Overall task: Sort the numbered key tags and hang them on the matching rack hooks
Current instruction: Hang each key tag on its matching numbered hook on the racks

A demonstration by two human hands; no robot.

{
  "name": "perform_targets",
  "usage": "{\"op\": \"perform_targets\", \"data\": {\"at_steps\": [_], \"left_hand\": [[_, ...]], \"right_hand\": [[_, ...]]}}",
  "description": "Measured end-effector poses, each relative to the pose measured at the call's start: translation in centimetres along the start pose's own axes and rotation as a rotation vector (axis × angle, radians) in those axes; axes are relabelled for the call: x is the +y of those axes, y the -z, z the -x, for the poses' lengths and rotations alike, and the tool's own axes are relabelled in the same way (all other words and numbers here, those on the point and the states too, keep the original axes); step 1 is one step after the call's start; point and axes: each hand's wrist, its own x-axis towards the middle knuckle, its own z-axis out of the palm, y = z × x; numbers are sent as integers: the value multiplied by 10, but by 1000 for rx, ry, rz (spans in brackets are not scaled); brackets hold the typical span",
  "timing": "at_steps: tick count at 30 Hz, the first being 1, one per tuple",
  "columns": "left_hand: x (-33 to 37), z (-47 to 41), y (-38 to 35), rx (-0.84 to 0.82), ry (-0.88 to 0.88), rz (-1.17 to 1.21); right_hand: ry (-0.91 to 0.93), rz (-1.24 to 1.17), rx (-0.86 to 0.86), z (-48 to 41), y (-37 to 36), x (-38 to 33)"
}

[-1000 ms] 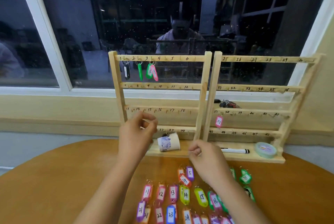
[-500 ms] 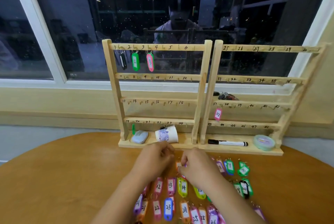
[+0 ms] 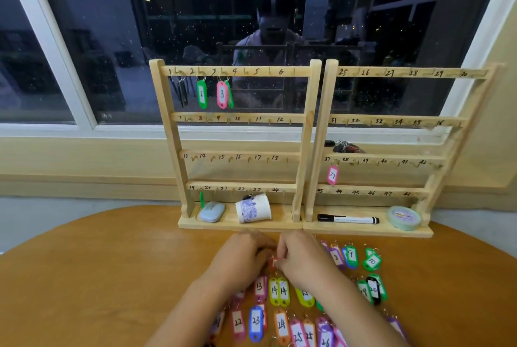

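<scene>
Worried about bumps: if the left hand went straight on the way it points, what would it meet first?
The left hand would probably meet the left rack's base first, near the paper cup; depth is unclear.

left hand [image 3: 243,260]: fingers curled, knuckles up | right hand [image 3: 303,261]: fingertips pinch red tag [image 3: 274,262] | forearms converge

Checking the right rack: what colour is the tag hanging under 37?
Pink: the tag carries a white number label, seen in the head view.
</scene>
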Motion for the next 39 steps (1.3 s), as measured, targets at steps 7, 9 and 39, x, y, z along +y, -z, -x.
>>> {"op": "perform_targets", "data": {"at_steps": [7,9,39], "left_hand": [[-4,1,10,73,121,185],[-4,1,13,119,201,354],[38,16,88,427,83,833]], "right_hand": [[-18,-78,15,-3,13,4],[-14,-153,14,-4,20,4],[499,-723,584,-37,163,-106]]}}
